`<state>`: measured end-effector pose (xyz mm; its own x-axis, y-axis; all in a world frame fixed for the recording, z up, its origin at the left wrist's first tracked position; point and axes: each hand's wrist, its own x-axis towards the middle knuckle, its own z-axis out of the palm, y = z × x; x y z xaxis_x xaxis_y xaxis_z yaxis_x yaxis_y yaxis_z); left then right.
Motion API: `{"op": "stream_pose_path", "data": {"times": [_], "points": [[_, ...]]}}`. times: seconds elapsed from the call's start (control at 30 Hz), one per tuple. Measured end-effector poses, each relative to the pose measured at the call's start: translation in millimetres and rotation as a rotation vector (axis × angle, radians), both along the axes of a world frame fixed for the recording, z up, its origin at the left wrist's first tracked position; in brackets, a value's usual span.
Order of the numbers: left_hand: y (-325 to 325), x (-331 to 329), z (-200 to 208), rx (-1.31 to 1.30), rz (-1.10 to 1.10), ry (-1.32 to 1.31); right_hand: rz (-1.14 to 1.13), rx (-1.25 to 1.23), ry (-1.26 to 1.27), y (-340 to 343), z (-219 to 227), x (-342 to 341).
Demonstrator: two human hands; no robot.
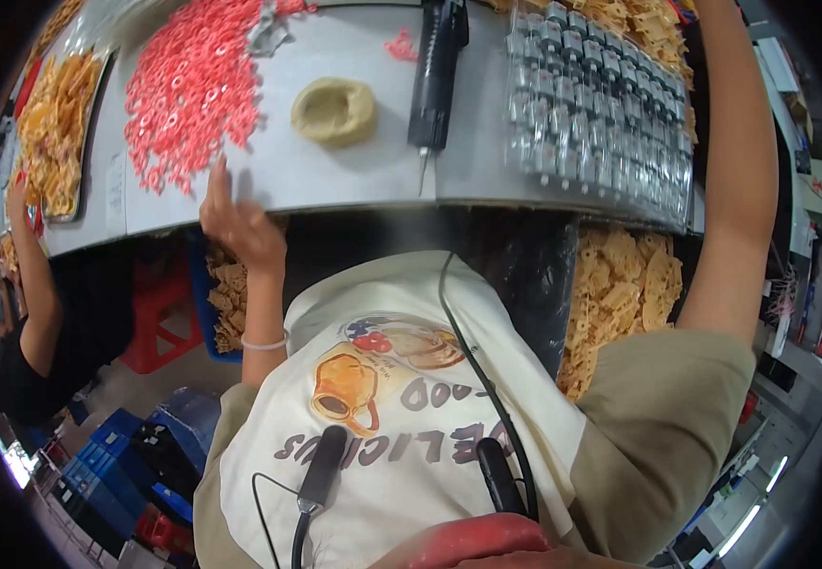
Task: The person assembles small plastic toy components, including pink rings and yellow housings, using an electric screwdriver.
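My left hand (242, 226) is over the table's near edge, beside a heap of small pink plastic pieces (188, 90), many of them ring-shaped. Its index finger stretches toward the heap's lower edge while the other fingers are partly bent; I see nothing held in it. My right arm (741, 161) reaches far up along the right side, and its hand lies beyond the top of the picture. Between them are a hollowed yellowish putty-like lump (335, 112), a black electric screwdriver (435, 85) with its bit toward me, and a clear tray of small metal cylindrical parts (601, 104).
Tan plastic parts (620, 284) fill a container below the table edge, with more in a blue bin (210, 322). At left, another person's arm (39, 284) reaches to a tray of yellowish parts (60, 133). A red stool (160, 322) and blue crates (117, 455) stand below.
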<state>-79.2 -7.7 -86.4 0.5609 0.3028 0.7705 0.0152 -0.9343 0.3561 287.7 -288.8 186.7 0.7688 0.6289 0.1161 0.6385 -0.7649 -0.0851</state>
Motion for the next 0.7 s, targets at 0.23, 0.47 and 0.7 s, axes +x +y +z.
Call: {"op": "stream_pose_path", "data": {"times": [0.23, 0.47, 0.7], "points": [[8, -4, -2, 0.119, -0.072, -0.023, -0.052, -0.036, 0.359, -94, -41, -167], [9, -11, -6, 0.046, -0.129, -0.044, -0.477, 0.13, -0.137, -106, -155, -267], [11, -9, -9, 0.061, -0.126, -0.048, -0.429, 0.232, -0.206, -109, -168, -269]]}}
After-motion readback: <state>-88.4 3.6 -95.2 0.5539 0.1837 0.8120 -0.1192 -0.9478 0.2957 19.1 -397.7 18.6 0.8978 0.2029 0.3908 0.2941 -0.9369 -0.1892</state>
